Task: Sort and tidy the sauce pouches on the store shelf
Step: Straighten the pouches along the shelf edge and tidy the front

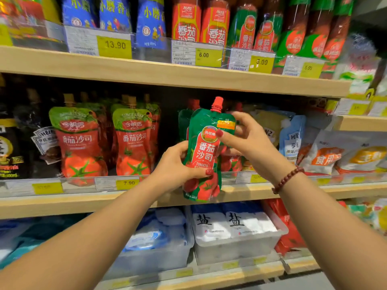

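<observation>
While upright, the ketchup pouch (206,151) sits between left hand (178,164) and right hand (249,137).

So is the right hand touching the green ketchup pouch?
Touching. The head view shows the right hand with its thumb pressed on the front of the green ketchup pouch.

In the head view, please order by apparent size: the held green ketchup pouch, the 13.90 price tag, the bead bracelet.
1. green ketchup pouch, though nearest the camera.
2. 13.90 price tag.
3. bead bracelet.
</observation>
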A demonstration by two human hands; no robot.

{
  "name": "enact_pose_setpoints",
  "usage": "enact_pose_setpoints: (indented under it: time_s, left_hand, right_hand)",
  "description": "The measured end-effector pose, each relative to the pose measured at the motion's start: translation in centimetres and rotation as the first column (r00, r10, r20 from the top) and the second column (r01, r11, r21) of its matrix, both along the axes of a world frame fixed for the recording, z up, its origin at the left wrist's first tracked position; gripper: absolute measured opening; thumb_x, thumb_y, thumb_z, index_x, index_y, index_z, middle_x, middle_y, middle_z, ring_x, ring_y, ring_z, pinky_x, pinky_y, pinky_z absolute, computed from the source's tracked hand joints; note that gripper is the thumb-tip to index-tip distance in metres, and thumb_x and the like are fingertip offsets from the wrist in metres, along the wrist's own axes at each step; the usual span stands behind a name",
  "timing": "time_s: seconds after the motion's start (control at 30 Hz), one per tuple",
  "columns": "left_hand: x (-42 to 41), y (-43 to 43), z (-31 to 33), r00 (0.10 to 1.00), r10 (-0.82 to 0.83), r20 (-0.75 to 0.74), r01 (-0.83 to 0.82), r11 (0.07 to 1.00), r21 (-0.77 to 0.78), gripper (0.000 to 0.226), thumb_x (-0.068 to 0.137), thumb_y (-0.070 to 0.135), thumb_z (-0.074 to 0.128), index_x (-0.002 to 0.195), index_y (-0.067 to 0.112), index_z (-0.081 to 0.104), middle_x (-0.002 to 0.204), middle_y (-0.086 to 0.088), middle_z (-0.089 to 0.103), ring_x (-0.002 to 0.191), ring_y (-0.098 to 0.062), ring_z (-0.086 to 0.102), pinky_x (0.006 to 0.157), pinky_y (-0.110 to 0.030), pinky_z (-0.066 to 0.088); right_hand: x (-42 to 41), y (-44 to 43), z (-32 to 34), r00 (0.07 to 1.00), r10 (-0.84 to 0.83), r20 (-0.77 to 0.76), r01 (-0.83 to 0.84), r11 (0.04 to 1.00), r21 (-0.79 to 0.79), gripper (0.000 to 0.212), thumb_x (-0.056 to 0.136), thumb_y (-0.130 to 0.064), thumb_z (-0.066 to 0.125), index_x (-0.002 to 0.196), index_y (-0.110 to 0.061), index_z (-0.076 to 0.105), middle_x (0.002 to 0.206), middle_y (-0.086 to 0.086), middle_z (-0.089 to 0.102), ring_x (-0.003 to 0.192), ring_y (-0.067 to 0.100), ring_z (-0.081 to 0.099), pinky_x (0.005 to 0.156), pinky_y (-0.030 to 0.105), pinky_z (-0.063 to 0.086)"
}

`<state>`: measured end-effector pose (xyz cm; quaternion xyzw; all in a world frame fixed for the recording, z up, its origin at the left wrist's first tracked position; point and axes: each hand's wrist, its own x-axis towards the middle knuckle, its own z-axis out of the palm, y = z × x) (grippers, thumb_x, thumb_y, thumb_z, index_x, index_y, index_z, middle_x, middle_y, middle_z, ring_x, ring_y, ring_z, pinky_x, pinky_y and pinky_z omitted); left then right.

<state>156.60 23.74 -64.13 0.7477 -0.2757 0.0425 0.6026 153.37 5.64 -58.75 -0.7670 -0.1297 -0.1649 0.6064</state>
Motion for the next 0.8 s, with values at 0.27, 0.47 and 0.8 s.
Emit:
enact_pose_setpoints:
  time_s: [0.27,0.47,0.8]
  left_hand:
    - [1.4,0.4,0.8,0.996,0.051,0.075,-0.053,0.998,0.025,0.054,0.063,0.009,0.081,0.111,0.021,0.059,0.1,0.005,0.068,0.09,-0.007,0.065,0.079,-0.028,0.056]
    - [2.5,1.4,0.6,0.996,0.019,0.092,-0.029,0.993,0.113,0.057,0.062,0.03,0.083,0.112,0.028,0.056,0.105,0.011,0.066,0.093,-0.003,0.064,0.079,-0.026,0.055]
    - [4.4,4.3,-2.6,0.959,0.26,0.111,-0.281,0.915,0.29,0.023,0.066,0.034,0.082,0.079,0.025,0.065,0.071,0.002,0.069,0.064,-0.009,0.065,0.065,-0.028,0.056]
  right_hand:
    - [1.1,2.6,-4.0,0.998,-0.031,-0.053,0.035,0.997,0.066,0.021,0.075,-0.023,0.075,0.095,-0.024,0.067,0.086,-0.012,0.074,0.079,0.003,0.069,0.057,0.015,0.053]
    - [2.1,3.0,-3.8,0.997,-0.073,0.023,0.071,0.996,0.06,0.007,0.078,-0.018,0.073,0.085,-0.02,0.071,0.082,-0.006,0.075,0.078,0.009,0.071,0.062,0.026,0.058]
    - [4.7,2.7,-3.7,0.97,-0.174,0.169,0.151,0.978,0.14,0.008,0.08,-0.013,0.071,0.085,-0.018,0.072,0.085,-0.005,0.074,0.082,0.006,0.069,0.067,0.019,0.055]
